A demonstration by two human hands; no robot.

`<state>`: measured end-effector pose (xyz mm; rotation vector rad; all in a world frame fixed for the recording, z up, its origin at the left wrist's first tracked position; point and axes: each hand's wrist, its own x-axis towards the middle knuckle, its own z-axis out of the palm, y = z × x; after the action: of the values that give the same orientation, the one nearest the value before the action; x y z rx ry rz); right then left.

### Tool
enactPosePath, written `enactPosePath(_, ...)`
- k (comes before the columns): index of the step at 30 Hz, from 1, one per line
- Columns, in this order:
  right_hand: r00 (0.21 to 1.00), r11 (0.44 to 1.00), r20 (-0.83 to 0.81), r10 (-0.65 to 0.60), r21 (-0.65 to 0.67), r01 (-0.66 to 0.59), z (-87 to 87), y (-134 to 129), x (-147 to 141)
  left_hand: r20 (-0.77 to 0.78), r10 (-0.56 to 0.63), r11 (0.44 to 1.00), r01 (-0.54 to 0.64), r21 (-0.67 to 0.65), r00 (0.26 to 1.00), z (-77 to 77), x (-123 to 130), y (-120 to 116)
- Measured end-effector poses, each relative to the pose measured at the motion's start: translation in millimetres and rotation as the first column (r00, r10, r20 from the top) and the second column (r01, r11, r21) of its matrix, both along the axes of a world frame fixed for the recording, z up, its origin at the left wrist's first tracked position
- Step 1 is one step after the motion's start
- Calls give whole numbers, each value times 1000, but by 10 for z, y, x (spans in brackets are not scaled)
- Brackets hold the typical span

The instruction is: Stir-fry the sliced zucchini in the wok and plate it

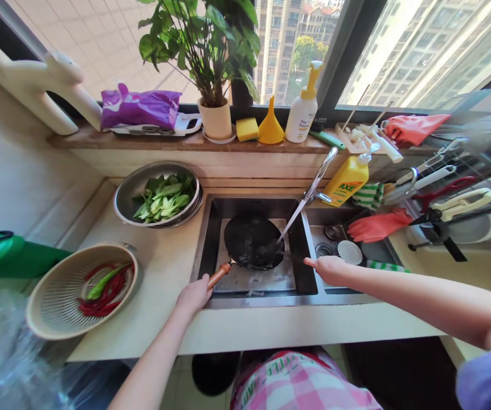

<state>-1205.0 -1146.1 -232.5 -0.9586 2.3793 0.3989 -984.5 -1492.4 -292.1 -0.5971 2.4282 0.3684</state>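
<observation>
A black wok (245, 236) sits in the left basin of the double sink (301, 287), near its middle. My left hand (194, 294) is closed around the end of its wooden handle (219, 275), over the basin's front left corner. Water (291, 224) runs from the chrome faucet (326, 162) into the right side of the wok. My right hand (329, 269) is closed over the divider between the basins. A thin dark piece reaches from its fingers towards the wok; I cannot make out what it is.
Left of the sink are a metal bowl of leafy greens (119, 199) and a colander of peppers (53, 313). The right basin holds a small white dish (350, 252) and a pink rubber glove (377, 225). A yellow detergent bottle (347, 180) stands behind; a dish rack (485, 171) is at right.
</observation>
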Motion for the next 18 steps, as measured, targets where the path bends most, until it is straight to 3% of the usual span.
enactPosePath(3,988,987,43,-150,-43,152,-235,-313,-9,4,7,1000,-7,-17,1000,-7,-2,21)
enactPosePath(7,928,924,225,-297,-180,339,-571,-1006,143,12,30,999,-30,-33,999,-26,1,35)
enactPosePath(11,785,833,514,-345,-218,509,-655,-1491,452,21,49,998,-49,-33,999,-16,9,28)
enactPosePath(14,652,796,680,-336,-165,582,-472,-1397,551,22,48,999,-47,-27,999,8,4,29)
enactPosePath(18,512,823,792,-333,-21,568,-31,-762,403,22,36,999,-36,-21,999,20,-11,31)
